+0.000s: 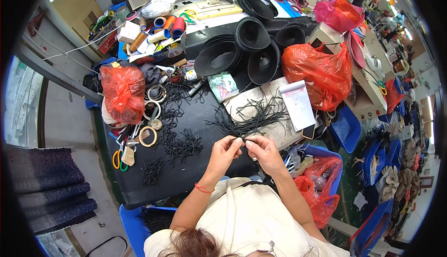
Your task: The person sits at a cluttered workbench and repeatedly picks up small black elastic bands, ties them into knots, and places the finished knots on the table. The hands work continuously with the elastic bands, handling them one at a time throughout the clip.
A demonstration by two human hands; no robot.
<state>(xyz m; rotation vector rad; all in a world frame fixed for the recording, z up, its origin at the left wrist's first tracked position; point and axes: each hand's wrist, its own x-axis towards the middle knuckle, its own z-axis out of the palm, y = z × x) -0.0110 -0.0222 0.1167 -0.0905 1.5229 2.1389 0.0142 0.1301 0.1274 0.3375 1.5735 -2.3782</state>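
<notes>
My left hand and my right hand meet close together at the front edge of the black-covered table. Both are closed in a pinch, thumbs against fingers, with a short dark bit of black cord showing between the fingertips. Most of that piece is hidden by the fingers. Just beyond them a loose heap of thin black cords spreads over a pale board. Left of my left hand lie tangled bunches of knotted black cord, with a smaller clump nearer the edge.
Stacked black curved sheets stand at the back. A notepad and red plastic bag are on the right. Tape rolls, scissors and another red bag line the left. A blue bin stands by my right arm.
</notes>
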